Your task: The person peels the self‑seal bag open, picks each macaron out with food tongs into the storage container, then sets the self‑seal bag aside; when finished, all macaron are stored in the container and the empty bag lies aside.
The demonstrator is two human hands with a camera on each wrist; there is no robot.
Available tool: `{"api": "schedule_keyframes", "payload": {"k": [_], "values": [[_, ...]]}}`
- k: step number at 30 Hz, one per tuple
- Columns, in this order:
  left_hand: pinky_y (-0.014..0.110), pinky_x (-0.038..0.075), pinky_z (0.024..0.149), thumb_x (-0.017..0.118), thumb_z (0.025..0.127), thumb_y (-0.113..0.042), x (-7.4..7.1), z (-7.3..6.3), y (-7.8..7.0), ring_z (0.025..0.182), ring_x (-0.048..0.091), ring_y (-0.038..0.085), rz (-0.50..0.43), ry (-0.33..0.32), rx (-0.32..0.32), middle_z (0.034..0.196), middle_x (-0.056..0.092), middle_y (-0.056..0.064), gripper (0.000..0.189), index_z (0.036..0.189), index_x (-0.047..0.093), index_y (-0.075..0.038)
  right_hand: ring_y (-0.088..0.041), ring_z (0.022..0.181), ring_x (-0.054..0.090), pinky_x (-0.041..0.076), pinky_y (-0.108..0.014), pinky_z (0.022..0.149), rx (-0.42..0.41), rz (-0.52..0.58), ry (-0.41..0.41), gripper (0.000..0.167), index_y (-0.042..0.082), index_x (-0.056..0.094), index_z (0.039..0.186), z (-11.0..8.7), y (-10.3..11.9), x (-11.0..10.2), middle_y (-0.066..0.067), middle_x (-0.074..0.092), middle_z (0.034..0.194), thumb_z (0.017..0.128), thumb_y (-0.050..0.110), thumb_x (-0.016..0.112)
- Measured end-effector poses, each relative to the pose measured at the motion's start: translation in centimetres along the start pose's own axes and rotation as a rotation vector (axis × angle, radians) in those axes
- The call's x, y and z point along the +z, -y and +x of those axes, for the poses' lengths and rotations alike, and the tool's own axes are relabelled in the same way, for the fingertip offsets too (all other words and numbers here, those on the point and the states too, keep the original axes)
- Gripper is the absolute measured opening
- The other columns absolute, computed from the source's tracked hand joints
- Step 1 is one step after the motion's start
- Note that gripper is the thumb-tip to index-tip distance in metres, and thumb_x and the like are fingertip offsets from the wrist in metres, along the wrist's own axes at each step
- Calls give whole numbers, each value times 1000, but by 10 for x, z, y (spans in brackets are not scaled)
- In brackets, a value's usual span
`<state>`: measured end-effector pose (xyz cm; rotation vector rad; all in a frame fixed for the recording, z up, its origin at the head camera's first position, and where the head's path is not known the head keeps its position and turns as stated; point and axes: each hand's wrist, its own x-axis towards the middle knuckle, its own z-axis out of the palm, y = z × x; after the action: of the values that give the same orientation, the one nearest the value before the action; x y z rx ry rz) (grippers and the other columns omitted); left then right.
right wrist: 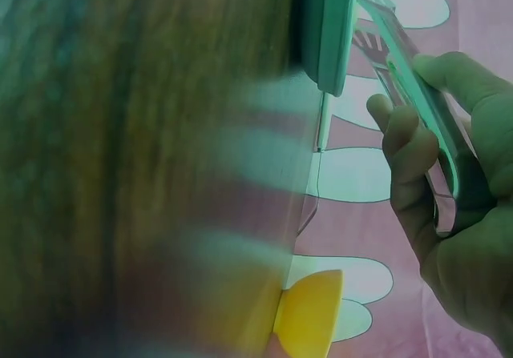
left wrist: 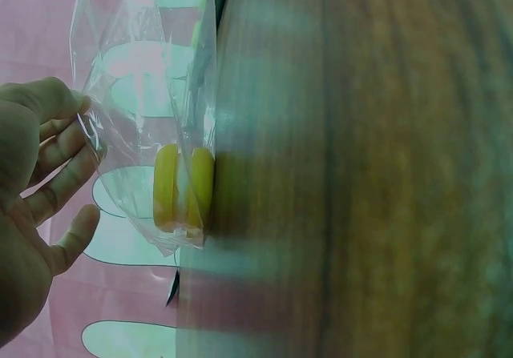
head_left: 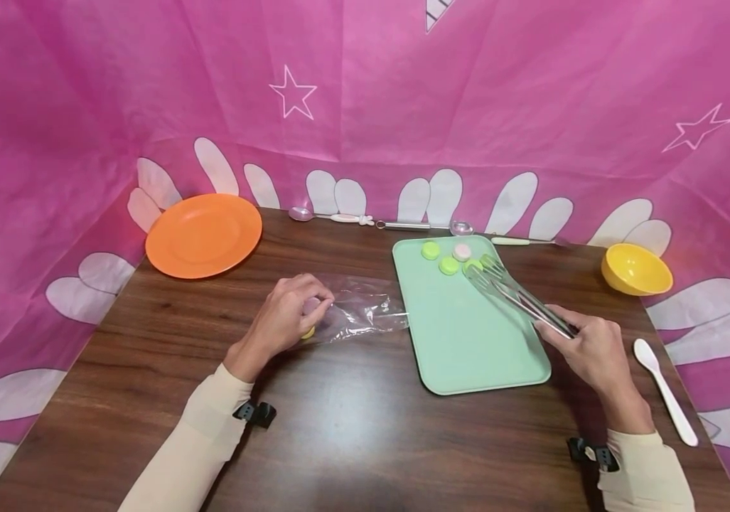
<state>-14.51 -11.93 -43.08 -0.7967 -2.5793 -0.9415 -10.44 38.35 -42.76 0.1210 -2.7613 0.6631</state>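
My left hand [head_left: 286, 314] pinches the edge of a clear plastic bag [head_left: 365, 311] between thumb and forefinger. A yellow macaron [left wrist: 165, 188] sits low inside the bag in the left wrist view; the hand mostly covers it from the head. My right hand [head_left: 595, 350] grips metal tongs [head_left: 531, 307] with slotted ends. Those ends hang over the far part of a mint green tray [head_left: 467, 355], overlapping one green macaron [head_left: 471, 265]. Near it on the tray are a pink macaron [head_left: 462, 252] and two other green ones [head_left: 431, 250].
An orange plate [head_left: 205, 236] lies at the back left. A spoon [head_left: 301, 213], a small ladle [head_left: 460, 227] and a fork [head_left: 512, 242] line the back edge. At the right are a yellow bowl [head_left: 637, 270] and a white spoon [head_left: 665, 391]. Pink cloth [head_left: 365, 92] surrounds the table.
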Motion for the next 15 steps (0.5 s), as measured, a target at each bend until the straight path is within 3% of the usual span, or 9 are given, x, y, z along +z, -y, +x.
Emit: {"api": "schedule_keyframes", "payload": {"k": [5,8,11,15], "values": [[52,54,92,78,97,-12,-1,0,-1,96,72,25,5,1,4,98,77,5,5,99,81,-9,-10,65,53,36,-22,53,89,40,-5,42,3,78,126,-6,6,-6,-17,72,75,91,24,87],[52,54,90,78,97,-12,-1,0,0,97,72,24,4,-2,8,98,77,5,5,99,81,-9,1,57,54,39,-21,48,89,110,18,42,6,76,130,-11,15,-10,-8,71,73,93,23,86],[51,54,89,78,97,-12,-1,0,0,96,72,24,2,-8,6,98,77,5,4,99,81,-9,2,57,56,39,-20,46,6,213,64,40,7,77,130,-16,31,-12,-2,70,72,91,14,86],[51,54,91,79,96,-11,-1,1,1,95,72,25,-2,-20,8,96,77,6,4,98,81,-8,1,68,57,43,-15,55,-178,303,110,42,8,80,124,-18,59,-7,-2,76,84,84,1,89]]}}
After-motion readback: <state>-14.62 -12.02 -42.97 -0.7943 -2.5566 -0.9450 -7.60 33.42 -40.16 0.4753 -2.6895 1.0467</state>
